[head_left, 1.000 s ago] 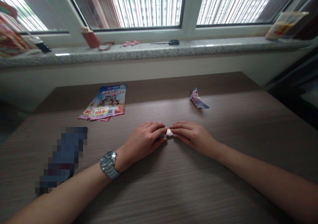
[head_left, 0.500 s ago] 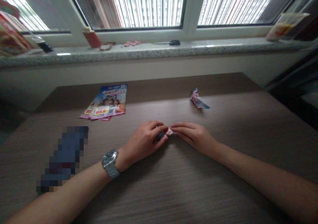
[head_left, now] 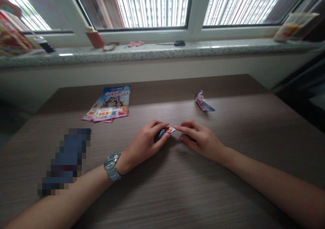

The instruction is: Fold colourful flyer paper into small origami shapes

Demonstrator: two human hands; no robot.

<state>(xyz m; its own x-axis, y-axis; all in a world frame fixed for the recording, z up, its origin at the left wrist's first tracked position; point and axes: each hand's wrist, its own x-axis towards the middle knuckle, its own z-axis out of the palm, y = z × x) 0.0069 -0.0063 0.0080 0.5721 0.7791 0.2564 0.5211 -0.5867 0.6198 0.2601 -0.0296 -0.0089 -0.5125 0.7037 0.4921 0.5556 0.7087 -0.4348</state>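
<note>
My left hand [head_left: 148, 139], with a silver watch on its wrist, grips a small folded piece of printed paper [head_left: 169, 130] between thumb and fingers, low over the table. Part of the paper is hidden inside the hand; a white, red and orange end pokes out to the right. My right hand [head_left: 199, 137] is just beside that end. Its index fingertip reaches the paper's tip, while the thumb stands apart below, so the hand is open. Farther back on the right lies a folded paper shape [head_left: 202, 102] in blue, pink and white print, one flap sticking out.
A stack of printed flyers [head_left: 111, 103] lies at the back left of the brown table [head_left: 162, 195]. A pixelated dark object [head_left: 67, 161] is by my left forearm. On the stone windowsill [head_left: 127, 55] are scissors [head_left: 179, 43], a red box [head_left: 94, 38] and pink scraps [head_left: 136, 44].
My right thumb and fingers have spread and drawn slightly off the paper. More of the paper's end shows beyond my left fingers. The left hand has shifted slightly left.
</note>
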